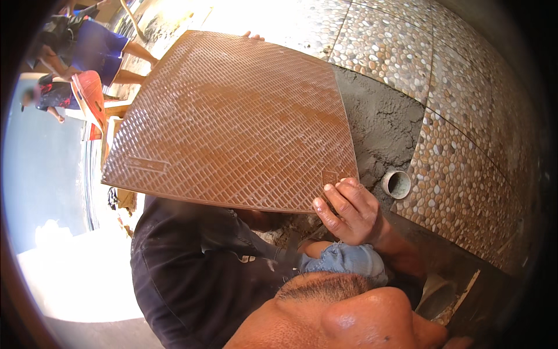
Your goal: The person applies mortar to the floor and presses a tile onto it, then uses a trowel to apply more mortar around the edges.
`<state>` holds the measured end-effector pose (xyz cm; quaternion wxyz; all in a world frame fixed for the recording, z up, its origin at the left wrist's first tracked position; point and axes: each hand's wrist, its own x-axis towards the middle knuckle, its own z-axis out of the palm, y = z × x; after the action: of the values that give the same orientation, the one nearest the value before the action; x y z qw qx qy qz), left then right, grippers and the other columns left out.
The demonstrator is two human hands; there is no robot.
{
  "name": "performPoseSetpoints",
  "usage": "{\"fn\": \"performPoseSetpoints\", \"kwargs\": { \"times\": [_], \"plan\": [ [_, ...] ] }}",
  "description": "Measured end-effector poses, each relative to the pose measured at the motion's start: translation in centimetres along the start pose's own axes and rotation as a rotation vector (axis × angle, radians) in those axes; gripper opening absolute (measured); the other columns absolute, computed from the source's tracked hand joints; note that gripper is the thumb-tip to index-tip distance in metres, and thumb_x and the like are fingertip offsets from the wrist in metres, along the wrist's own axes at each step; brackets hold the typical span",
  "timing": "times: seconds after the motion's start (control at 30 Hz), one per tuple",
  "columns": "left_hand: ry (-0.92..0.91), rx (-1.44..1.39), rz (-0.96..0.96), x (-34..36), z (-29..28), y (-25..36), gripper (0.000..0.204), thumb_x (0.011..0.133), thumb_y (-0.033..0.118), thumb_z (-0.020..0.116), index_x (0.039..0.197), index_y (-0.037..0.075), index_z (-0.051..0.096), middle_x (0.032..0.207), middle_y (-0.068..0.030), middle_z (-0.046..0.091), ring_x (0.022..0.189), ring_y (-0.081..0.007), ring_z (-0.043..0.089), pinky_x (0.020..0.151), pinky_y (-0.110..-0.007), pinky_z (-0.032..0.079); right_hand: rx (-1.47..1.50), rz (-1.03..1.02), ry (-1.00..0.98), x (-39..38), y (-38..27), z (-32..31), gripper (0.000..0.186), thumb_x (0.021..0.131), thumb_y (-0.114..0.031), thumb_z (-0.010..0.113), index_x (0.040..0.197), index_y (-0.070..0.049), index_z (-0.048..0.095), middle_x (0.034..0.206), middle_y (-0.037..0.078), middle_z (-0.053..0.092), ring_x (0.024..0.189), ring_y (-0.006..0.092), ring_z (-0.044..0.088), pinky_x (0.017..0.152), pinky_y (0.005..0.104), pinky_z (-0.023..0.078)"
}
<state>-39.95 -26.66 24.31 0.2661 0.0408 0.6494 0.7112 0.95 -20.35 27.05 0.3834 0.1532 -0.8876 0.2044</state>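
Observation:
A large square brown floor tile [232, 122] is held up in front of me, its gridded back facing me and looking partly wet. My right hand [351, 212] grips its near right corner, fingers curled over the edge. At the far edge the fingertips of my left hand [254, 36] show; the rest of that hand and most of the forearm are hidden behind the tile. Beyond the tile's right side lies a bed of wet grey mortar [383, 116], with a round white pipe end [397, 184] standing open in it, apart from my right hand.
Pebble-patterned floor tiles [383, 43] border the mortar at the far side and right. At the upper left one person [99, 49] in blue shorts stands near an orange-red object [89, 96]; another person [55, 96] is beyond. Strong sunlight washes out the left.

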Motion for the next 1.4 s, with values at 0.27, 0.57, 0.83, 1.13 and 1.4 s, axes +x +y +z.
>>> {"fn": "performPoseSetpoints", "kwargs": {
  "times": [0.27,0.57,0.83,1.13,1.4],
  "plan": [
    [0.061,-0.076,0.052,-0.3,-2.9,0.5,0.052,0.103,0.046,0.029,0.132,0.005,0.043,0.127,-0.0133,0.053,0.113,-0.0263,0.052,0.096,-0.044,0.042,0.099,-0.045,-0.070,-1.3,0.3,3.1,0.025,0.088,-0.009,0.059,0.111,0.001,0.061,0.091,0.018,0.062,0.079,0.0263,0.059,0.067,0.0400,0.055],
    [0.087,-0.102,0.113,-1.7,-3.1,0.6,0.053,0.103,0.047,0.029,0.131,0.005,0.044,0.126,-0.0132,0.053,0.111,-0.0254,0.052,0.095,-0.043,0.043,0.127,0.008,0.054,-0.8,0.0,4.9,0.022,0.082,-0.004,0.067,0.103,0.000,0.064,0.092,0.015,0.063,0.079,0.0256,0.060,0.068,0.0403,0.056],
    [0.125,-0.173,0.155,-0.2,-6.3,-0.4,0.053,0.103,0.048,0.029,0.130,0.005,0.044,0.126,-0.0130,0.052,0.110,-0.0245,0.052,0.093,-0.042,0.044,0.205,0.146,0.127,-0.5,1.2,5.9,0.040,0.076,0.004,0.067,0.115,0.003,0.060,0.100,0.019,0.065,0.084,0.0274,0.064,0.066,0.0359,0.057],
    [0.059,0.123,0.450,3.7,-4.1,2.6,0.041,0.101,0.043,0.041,0.117,0.007,0.052,0.100,-0.0062,0.062,0.078,-0.0168,0.059,0.064,-0.032,0.049,0.678,0.843,0.260,-5.6,3.0,9.0,0.034,0.087,0.001,0.061,0.121,0.003,0.054,0.093,0.013,0.066,0.082,0.0221,0.065,0.070,0.0344,0.053],
    [-0.293,1.230,1.099,5.2,8.3,-2.4,0.025,0.095,0.032,0.053,0.099,0.009,0.063,0.075,-0.0068,0.066,0.063,-0.0150,0.063,0.053,-0.029,0.049,1.543,1.410,0.421,-12.6,-1.6,12.7,0.030,0.096,-0.021,0.060,0.116,0.002,0.061,0.105,0.011,0.065,0.100,0.0190,0.063,0.084,0.0302,0.052]
  ]
}}
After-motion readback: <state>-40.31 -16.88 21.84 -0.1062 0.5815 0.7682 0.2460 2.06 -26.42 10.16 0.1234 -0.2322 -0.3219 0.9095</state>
